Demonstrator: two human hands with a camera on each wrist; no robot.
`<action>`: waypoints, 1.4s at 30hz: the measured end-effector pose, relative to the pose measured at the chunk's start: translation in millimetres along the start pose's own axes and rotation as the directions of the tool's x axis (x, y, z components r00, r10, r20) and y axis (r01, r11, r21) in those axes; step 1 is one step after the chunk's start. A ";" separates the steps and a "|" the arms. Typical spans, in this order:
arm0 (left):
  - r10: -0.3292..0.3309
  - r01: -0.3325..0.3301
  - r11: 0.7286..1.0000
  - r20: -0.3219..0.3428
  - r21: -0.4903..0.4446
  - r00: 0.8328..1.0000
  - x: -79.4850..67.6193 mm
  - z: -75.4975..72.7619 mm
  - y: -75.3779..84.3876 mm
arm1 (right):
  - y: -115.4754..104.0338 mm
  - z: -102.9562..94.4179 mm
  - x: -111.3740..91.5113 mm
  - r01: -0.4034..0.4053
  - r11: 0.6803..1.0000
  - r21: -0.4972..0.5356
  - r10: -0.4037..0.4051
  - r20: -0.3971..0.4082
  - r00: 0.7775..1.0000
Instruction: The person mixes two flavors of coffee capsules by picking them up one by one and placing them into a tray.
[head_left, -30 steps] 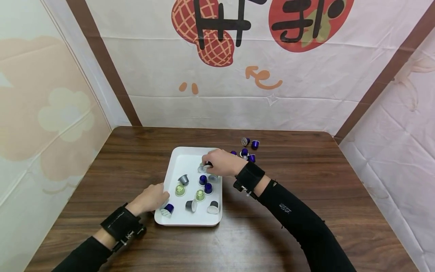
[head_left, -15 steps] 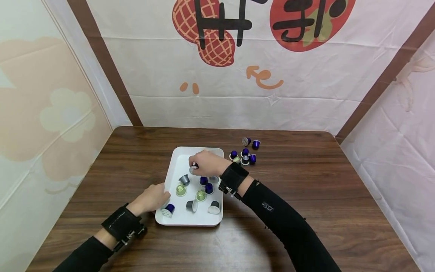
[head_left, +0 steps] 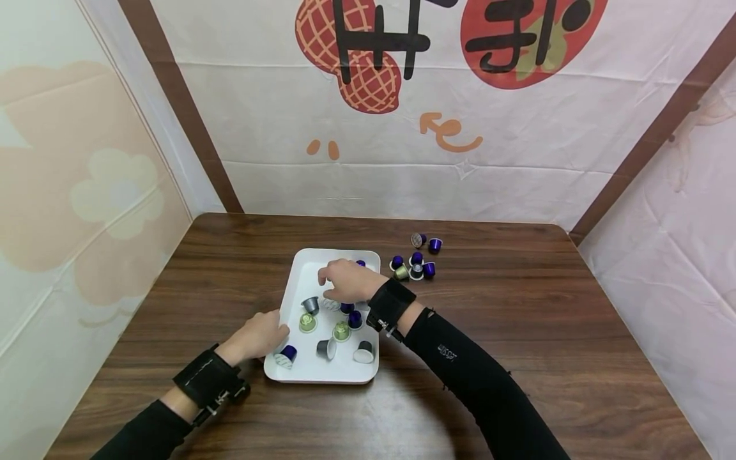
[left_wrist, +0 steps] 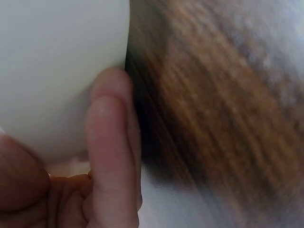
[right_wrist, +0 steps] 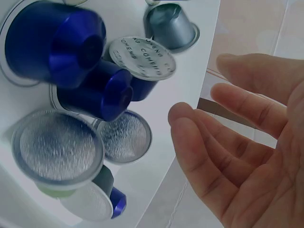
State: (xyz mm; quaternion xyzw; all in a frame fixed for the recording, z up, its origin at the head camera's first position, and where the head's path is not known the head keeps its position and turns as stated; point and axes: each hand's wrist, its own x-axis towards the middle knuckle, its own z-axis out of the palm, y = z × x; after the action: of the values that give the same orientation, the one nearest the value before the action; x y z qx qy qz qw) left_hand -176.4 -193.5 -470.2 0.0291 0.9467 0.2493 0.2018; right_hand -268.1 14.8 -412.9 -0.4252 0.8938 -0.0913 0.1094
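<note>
Capsules [head_left: 341, 331] sit in the white tray [head_left: 305, 373], gaps between several, and on the desk [head_left: 494, 332] past the tray's right edge; left hand [head_left: 259, 335] grips its left edge, right hand [head_left: 349, 281] hovers above, released.

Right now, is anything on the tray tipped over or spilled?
Nothing looks spilled, but a gray coffee capsule near the front edge of the white tray is lying on its side. It looks odd because a light-green coffee capsule behind it stands lid-down.
</note>
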 end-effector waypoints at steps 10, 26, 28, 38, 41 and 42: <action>-0.008 0.008 1.000 -0.015 -0.002 1.000 0.1 2.7 -1.5 | 28.6 -18.3 -25.5 -0.060 0.998 0.029 0.061 -0.047 0.997; 0.007 -0.007 1.000 -0.019 -0.017 1.000 -3.9 1.9 0.1 | 112.8 -17.9 -86.9 -0.229 0.973 0.035 0.232 -0.131 0.964; 0.006 -0.006 1.000 -0.020 -0.014 1.000 -3.5 1.4 0.4 | 120.3 -17.1 -93.5 -0.245 0.969 0.019 0.246 -0.133 0.960; 0.046 -0.046 0.999 -0.030 0.014 0.998 -3.7 -0.1 2.9 | 149.4 -4.8 -111.9 -0.321 0.947 -0.002 0.320 -0.086 0.944; 0.046 -0.046 0.999 -0.033 0.023 0.998 -3.7 -0.4 3.0 | 153.5 -1.5 -113.8 -0.337 0.941 0.022 0.337 -0.068 0.939; 0.044 -0.043 0.999 -0.032 0.022 0.999 -3.8 -0.4 3.2 | 154.3 -0.5 -114.2 -0.340 0.940 0.034 0.341 -0.061 0.938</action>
State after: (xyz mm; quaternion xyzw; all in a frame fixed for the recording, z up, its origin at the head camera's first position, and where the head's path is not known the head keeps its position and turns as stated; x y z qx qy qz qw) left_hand -173.3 -191.5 -467.0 0.0476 0.9516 0.2440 0.1804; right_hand -312.3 199.8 -438.5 -0.2596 0.9559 -0.0950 0.0990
